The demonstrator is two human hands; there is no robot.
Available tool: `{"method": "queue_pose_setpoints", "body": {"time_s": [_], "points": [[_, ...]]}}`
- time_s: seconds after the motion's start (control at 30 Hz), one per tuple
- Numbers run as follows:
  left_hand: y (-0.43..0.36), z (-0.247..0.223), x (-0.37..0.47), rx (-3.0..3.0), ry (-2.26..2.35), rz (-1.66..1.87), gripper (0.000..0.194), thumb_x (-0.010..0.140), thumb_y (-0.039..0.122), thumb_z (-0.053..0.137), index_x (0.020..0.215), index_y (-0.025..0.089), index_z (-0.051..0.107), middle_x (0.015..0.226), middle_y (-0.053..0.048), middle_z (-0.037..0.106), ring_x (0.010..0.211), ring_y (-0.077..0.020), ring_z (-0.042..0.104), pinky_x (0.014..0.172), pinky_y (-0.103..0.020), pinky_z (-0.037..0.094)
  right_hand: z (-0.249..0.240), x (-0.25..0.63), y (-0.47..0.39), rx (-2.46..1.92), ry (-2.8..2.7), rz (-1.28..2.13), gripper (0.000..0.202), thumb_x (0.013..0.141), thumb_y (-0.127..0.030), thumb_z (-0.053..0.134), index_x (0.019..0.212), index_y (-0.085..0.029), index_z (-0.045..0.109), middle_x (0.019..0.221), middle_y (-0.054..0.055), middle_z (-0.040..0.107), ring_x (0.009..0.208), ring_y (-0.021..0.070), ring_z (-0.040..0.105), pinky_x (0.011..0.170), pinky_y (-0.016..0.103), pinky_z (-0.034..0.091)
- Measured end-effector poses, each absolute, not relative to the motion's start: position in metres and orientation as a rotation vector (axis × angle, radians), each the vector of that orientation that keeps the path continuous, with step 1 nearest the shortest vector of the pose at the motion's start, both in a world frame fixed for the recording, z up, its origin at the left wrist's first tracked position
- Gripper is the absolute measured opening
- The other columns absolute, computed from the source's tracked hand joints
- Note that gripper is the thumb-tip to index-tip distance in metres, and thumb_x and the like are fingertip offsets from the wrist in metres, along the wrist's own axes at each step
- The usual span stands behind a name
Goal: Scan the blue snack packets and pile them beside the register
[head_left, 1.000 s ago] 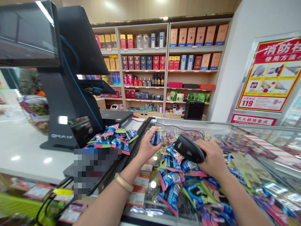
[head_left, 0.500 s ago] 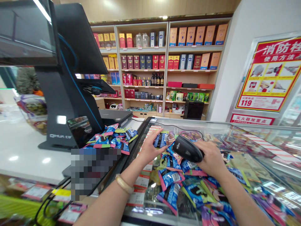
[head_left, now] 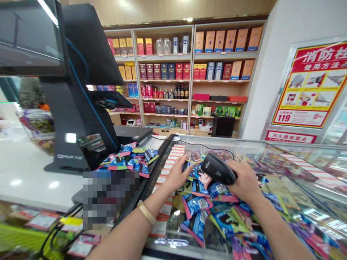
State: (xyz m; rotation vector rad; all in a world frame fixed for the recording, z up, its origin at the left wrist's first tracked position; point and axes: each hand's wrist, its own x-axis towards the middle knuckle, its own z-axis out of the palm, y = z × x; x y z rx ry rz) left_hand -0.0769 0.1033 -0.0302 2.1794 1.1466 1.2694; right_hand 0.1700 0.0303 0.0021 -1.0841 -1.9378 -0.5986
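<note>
My right hand [head_left: 244, 182] is wrapped round a black handheld scanner [head_left: 218, 169], its head pointing left over the snack packets. My left hand [head_left: 177, 174] is at a small blue packet [head_left: 187, 167], thumb and fingers reaching round it at the left edge of the spread. Below both hands, blue, pink and green packets [head_left: 197, 204] lie scattered on the glass top of a display case [head_left: 179, 216]. A gold bracelet is on my left wrist. Left of the case, a heap of similar packets [head_left: 130, 159] rests beside the register stand.
A black register [head_left: 78, 108] with screens rises at the left on a white counter [head_left: 32, 184]. A thin cable runs along the case's back edge. Shelves of boxes [head_left: 168, 72] stand behind. A red and yellow sign [head_left: 311, 86] hangs at the right.
My left hand has dropped slightly, and the packet at its fingers is now lower and more hidden. The scanner has shifted slightly right and up with my right hand.
</note>
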Motion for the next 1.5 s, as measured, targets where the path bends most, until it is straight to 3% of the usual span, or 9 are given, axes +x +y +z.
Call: {"method": "queue_pose_setpoints", "body": {"time_s": [0.17,0.37,0.57,0.67,0.73,0.87,1.03,1.3,1.5], "points": [[0.102,-0.047,-0.072,2.233,1.248,0.950,0.050,0.093,0.044,0.042,0.134,0.019,0.053,0.139,-0.012,0.054,0.130,-0.0260,0.048,0.110,-0.041,0.036,0.000,0.174,0.033,-1.054,-1.908,-0.641,0.024,0.072,-0.024,0.054,0.093,-0.019,0.064,0.084,0.007,0.069,0.077,0.0214,0.062,0.068,0.031,0.040],[0.104,-0.035,-0.076,2.269,1.290,1.082,0.043,0.093,0.037,0.039,0.126,0.018,0.060,0.126,-0.011,0.063,0.118,-0.0221,0.057,0.104,-0.036,0.042,-0.001,0.175,0.033,-1.024,-1.865,-0.688,0.019,0.074,-0.024,0.055,0.091,-0.019,0.062,0.084,0.007,0.069,0.075,0.0212,0.062,0.068,0.032,0.039],[0.107,-0.007,-0.108,2.291,2.029,1.100,0.043,0.083,0.025,0.052,0.125,0.021,0.060,0.127,-0.013,0.059,0.116,-0.0283,0.055,0.103,-0.047,0.037,0.000,0.175,0.033,-1.023,-1.851,-0.694,0.020,0.075,-0.024,0.054,0.092,-0.019,0.061,0.083,0.007,0.069,0.074,0.0209,0.061,0.068,0.032,0.038],[0.104,0.009,-0.130,2.226,2.470,0.874,0.046,0.081,0.029,0.055,0.126,0.021,0.058,0.131,-0.018,0.055,0.122,-0.0351,0.049,0.105,-0.056,0.028,-0.001,0.176,0.034,-1.020,-1.867,-0.681,0.019,0.075,-0.025,0.056,0.092,-0.019,0.061,0.083,0.006,0.069,0.075,0.0209,0.061,0.068,0.032,0.037],[0.101,0.018,-0.143,2.121,2.585,0.613,0.047,0.081,0.032,0.055,0.125,0.019,0.058,0.129,-0.020,0.056,0.121,-0.0379,0.049,0.100,-0.058,0.032,-0.002,0.176,0.034,-1.014,-1.875,-0.683,0.019,0.076,-0.026,0.056,0.092,-0.019,0.061,0.083,0.006,0.068,0.075,0.0205,0.061,0.068,0.032,0.037],[0.098,0.028,-0.156,1.984,2.490,0.233,0.045,0.081,0.029,0.053,0.123,0.015,0.060,0.128,-0.022,0.056,0.120,-0.0392,0.051,0.092,-0.057,0.041,-0.002,0.176,0.035,-1.006,-1.880,-0.693,0.018,0.077,-0.028,0.057,0.092,-0.019,0.061,0.081,0.006,0.068,0.074,0.0205,0.061,0.067,0.032,0.036],[0.098,0.025,-0.155,2.031,2.432,0.123,0.048,0.073,0.013,0.054,0.120,0.018,0.062,0.129,-0.021,0.056,0.124,-0.0384,0.048,0.091,-0.058,0.043,-0.003,0.175,0.035,-1.001,-1.870,-0.699,0.018,0.078,-0.030,0.057,0.093,-0.019,0.061,0.083,0.006,0.068,0.074,0.0204,0.060,0.067,0.032,0.037],[0.098,0.027,-0.155,1.962,2.432,0.166,0.040,0.072,0.010,0.053,0.109,0.018,0.066,0.126,-0.021,0.057,0.125,-0.0377,0.046,0.092,-0.057,0.044,-0.005,0.176,0.036,-1.014,-1.878,-0.692,0.019,0.079,-0.030,0.057,0.094,-0.018,0.061,0.084,0.006,0.068,0.077,0.0205,0.061,0.069,0.032,0.038],[0.116,0.013,-0.154,2.082,2.265,0.700,0.053,0.070,0.011,0.058,0.122,0.019,0.060,0.123,-0.016,0.056,0.119,-0.0307,0.052,0.097,-0.044,0.045,-0.003,0.174,0.034,-1.011,-1.879,-0.698,0.019,0.079,-0.030,0.056,0.094,-0.018,0.061,0.084,0.006,0.068,0.076,0.0206,0.061,0.069,0.032,0.038]]}}
